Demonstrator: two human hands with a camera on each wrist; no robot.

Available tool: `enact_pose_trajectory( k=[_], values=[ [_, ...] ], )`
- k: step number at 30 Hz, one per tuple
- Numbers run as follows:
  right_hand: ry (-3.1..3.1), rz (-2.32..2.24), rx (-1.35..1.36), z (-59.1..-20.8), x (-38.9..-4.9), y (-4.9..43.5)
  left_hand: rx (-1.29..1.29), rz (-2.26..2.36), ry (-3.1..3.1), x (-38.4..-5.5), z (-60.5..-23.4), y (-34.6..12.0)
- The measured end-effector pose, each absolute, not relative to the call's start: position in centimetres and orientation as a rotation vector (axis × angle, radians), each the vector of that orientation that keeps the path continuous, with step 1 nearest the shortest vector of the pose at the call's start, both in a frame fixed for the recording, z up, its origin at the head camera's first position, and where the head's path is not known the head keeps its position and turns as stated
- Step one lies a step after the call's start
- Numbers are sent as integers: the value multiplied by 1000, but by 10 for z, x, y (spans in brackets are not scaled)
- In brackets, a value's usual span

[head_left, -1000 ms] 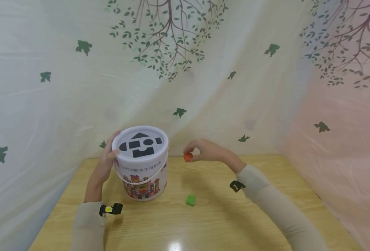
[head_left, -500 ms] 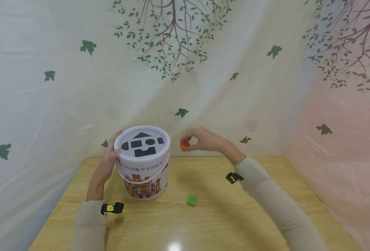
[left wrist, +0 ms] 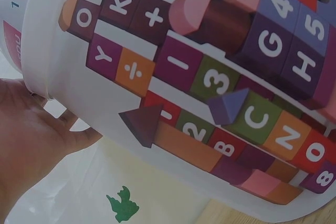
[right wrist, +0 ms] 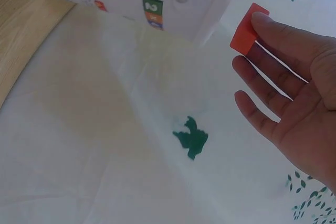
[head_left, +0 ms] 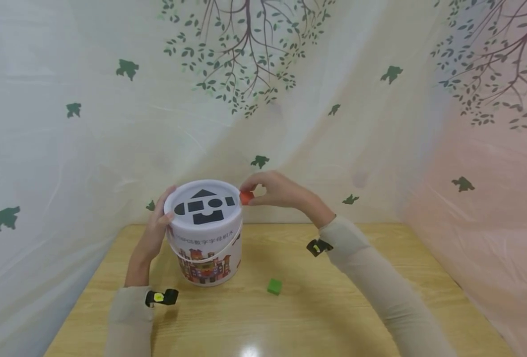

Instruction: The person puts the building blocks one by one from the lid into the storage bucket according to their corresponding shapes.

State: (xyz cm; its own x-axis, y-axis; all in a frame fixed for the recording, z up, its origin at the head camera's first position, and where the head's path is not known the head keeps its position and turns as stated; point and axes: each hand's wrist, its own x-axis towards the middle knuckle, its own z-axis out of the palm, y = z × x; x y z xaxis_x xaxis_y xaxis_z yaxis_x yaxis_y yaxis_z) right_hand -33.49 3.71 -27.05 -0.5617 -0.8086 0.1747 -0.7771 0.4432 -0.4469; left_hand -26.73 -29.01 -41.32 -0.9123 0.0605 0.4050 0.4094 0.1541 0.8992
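A white toy-block bucket point(head_left: 205, 267) stands on the table at the left, its lid point(head_left: 221, 191) cut with several shaped holes. My left hand point(head_left: 154, 233) grips the bucket's left side near the top, thumb at the lid's rim. My right hand point(head_left: 279, 191) pinches a small orange-red block point(head_left: 246, 198) between thumb and fingers, right at the lid's right rim. In the right wrist view the block point(right wrist: 249, 30) is held at the fingertips, other fingers loosely spread. A green block point(head_left: 274, 286) lies on the table to the right of the bucket.
The wooden table point(head_left: 335, 292) ends at a hanging pale curtain point(head_left: 299, 134) printed with branches and green leaf shapes. A thin white handle point(head_left: 210, 258) hangs across the bucket's front. Camera bands point(head_left: 320, 246) sit on both wrists.
My right hand has lifted the orange-red block and carried it left to the lid's rim. My left hand keeps its grip on the bucket. The green block stays in place.
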Motion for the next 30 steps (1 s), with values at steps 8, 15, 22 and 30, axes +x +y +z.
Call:
enact_pose_trajectory(
  k=[8, 15, 22, 30],
  values=[
    [2621, -794, -1462, -267, -333, 13, -456, -1833, -2159, -268, -415, -287],
    [2630, -773, -1505, -270, -330, -12, -434, -1831, -2162, -266, -417, -289],
    [2639, -716, -1511, -275, -328, -34, -436, -1838, -2175, -266, -416, -292],
    [2652, -646, -1517, -276, -326, -51, -442, -1812, -2198, -267, -413, -292]
  ],
)
